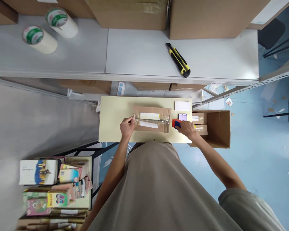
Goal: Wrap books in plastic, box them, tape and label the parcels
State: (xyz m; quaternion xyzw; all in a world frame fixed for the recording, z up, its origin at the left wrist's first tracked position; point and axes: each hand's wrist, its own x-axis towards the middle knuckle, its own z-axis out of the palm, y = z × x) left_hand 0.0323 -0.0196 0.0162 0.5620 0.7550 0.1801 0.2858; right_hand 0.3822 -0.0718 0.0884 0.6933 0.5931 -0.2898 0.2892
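Observation:
A flat cardboard package (152,128) lies on the cream tabletop (115,128), with shiny clear tape (154,121) along its middle and white labels on both sides of the tape. At the package's left edge, my left hand (127,127) is closed, thumb and fingertips pinched near the tape's end. Whether it grips the tape or the cardboard is too small to tell. My right hand (186,128) wraps round a red-and-blue handheld tool (176,123), just right of the package. Its kind is largely hidden by the hand. Beside that hand lies a phone (182,116) with a lit screen.
A white box (182,106) sits at the table's back right corner. Right of the table, an open carton (218,128) holds packages. A yellow-and-black utility knife (179,61) and tape rolls (44,41) rest on the shelf (135,54). Books (38,172) are stacked lower left.

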